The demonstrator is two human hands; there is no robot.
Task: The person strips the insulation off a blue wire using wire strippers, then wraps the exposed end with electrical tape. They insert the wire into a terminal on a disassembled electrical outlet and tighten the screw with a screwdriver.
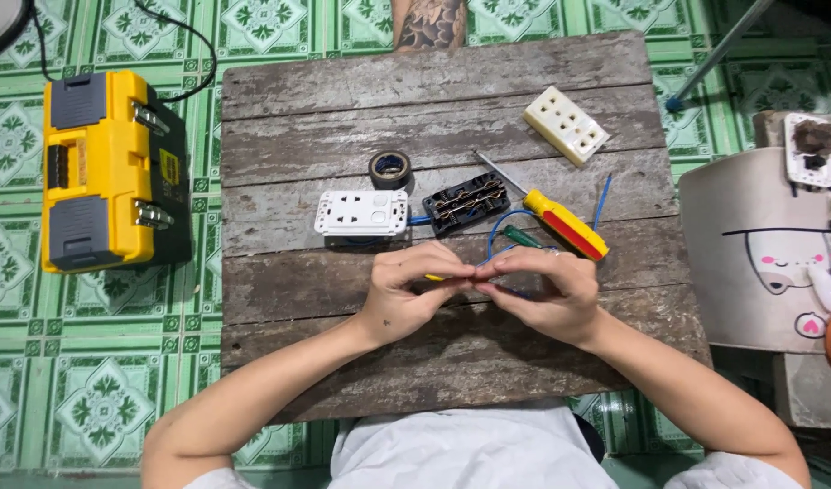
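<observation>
Hands, left and right, are meeting fingertip to fingertip over the weathered grey plank desk, both pinching closed on a thin blue wire that is trailing from the opened black socket base, keeping its end steady.

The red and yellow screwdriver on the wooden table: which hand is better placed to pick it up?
The right hand, probably. The red and yellow screwdriver lies just above it, on its side of the wooden table. The left hand is farther away; both pinch the thin blue wire.
</observation>
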